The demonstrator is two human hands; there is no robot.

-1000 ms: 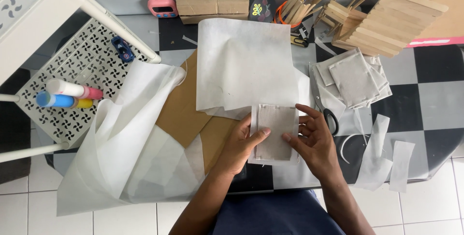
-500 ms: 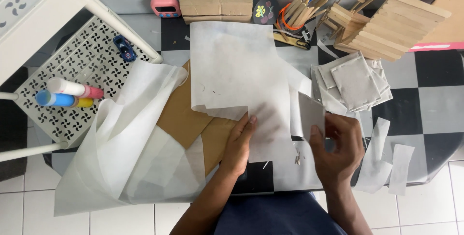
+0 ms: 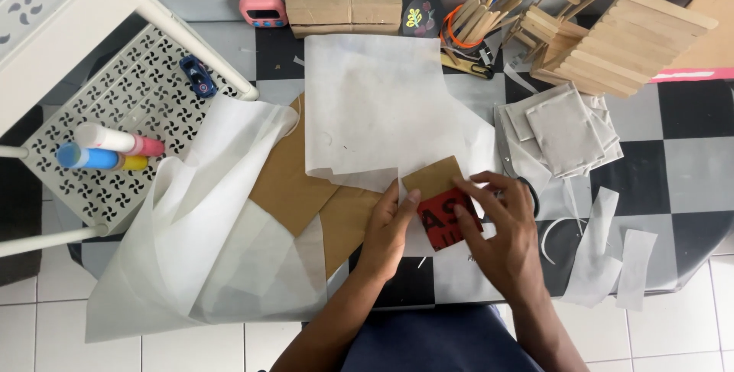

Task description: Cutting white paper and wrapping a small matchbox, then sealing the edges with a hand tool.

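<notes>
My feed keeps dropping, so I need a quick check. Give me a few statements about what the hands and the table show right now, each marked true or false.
1. Both hands touch a square piece of cardboard with a red patch. True: left hand, right hand.
2. A stack of white-covered squares lies right of the large white sheet. True.
3. The pink timer lies on the rack shelf. False: it is at the table's far edge.
4. The glue bottles stand upright. False: they lie on their sides.
</notes>
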